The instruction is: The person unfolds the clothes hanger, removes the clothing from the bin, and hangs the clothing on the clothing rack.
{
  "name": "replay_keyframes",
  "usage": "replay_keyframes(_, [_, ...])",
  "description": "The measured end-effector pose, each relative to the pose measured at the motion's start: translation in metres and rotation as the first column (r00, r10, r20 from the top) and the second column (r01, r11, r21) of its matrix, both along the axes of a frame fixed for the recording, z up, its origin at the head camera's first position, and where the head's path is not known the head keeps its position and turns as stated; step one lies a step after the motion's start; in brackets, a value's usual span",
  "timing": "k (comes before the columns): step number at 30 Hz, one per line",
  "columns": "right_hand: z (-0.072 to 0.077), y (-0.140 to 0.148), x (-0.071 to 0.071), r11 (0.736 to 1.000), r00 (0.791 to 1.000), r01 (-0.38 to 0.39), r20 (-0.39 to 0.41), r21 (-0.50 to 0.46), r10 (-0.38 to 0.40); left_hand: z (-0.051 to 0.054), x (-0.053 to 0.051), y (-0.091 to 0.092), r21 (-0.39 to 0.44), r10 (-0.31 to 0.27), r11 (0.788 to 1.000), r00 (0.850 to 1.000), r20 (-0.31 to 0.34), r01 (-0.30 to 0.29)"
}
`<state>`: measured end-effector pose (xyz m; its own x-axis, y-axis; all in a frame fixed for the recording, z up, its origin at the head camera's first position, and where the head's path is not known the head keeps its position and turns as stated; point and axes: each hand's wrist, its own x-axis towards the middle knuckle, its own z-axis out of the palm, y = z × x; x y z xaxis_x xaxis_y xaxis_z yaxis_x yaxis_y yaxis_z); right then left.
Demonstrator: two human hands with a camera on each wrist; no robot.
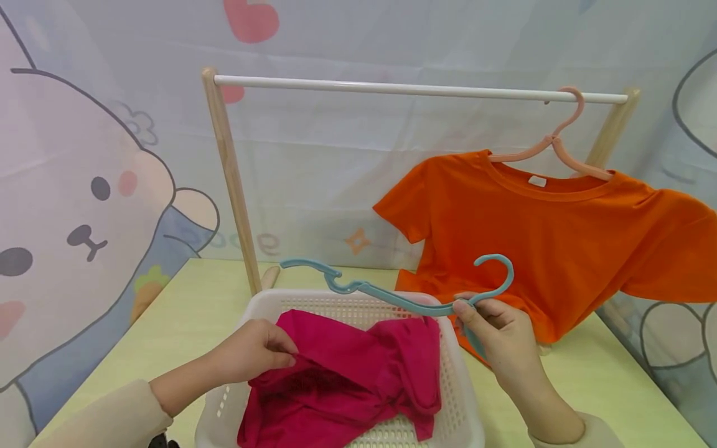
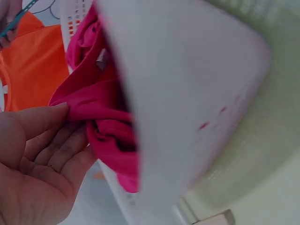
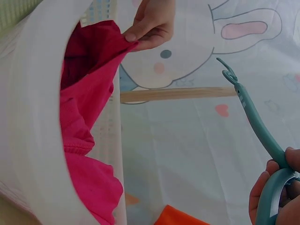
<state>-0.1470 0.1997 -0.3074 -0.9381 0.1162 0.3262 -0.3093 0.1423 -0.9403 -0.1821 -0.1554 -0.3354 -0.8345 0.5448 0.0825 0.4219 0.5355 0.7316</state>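
Note:
In the head view a crumpled magenta garment [image 1: 358, 354] lies in a white plastic basket [image 1: 467, 398]. My left hand [image 1: 252, 351] pinches an edge of that garment between thumb and fingers, lifting it a little at the basket's left side. A small pale label [image 2: 102, 59] shows inside the cloth in the left wrist view. Right of the basket, my right hand [image 1: 495, 336] grips a blue hanger [image 1: 403, 303] near the base of its hook. One arm of the hanger stretches left above the basket; the other points down, partly hidden by the hand.
Behind the basket stands a rack with a white rail [image 1: 364, 87] and wooden legs [image 1: 232, 180]. An orange T-shirt [image 1: 521, 236] hangs at its right end on a pink hanger [image 1: 566, 146]. The pale yellow table [image 1: 162, 323] meets a cartoon-printed curtain [image 1: 313, 186] at the back.

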Motion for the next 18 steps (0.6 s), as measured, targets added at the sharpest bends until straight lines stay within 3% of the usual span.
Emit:
replay_keyframes(4, [0.0, 0.0, 0.002, 1.0, 1.0, -0.004, -0.005, 0.0, 0.004, 0.017, 0.001, 0.0, 0.01, -0.007, 1.0, 1.0, 0.013, 0.006])
replay_keyframes(12, [0.002, 0.003, 0.004, 1.0, 1.0, -0.011, 0.012, -0.024, 0.011, 0.058, -0.006, 0.005, 0.021, 0.058, 0.998, 0.998, 0.006, -0.058])
replay_keyframes(18, [0.002, 0.004, 0.004, 1.0, 1.0, -0.006, 0.007, -0.014, 0.006, 0.076, -0.013, 0.007, 0.03, 0.089, 0.996, 0.996, -0.005, -0.089])
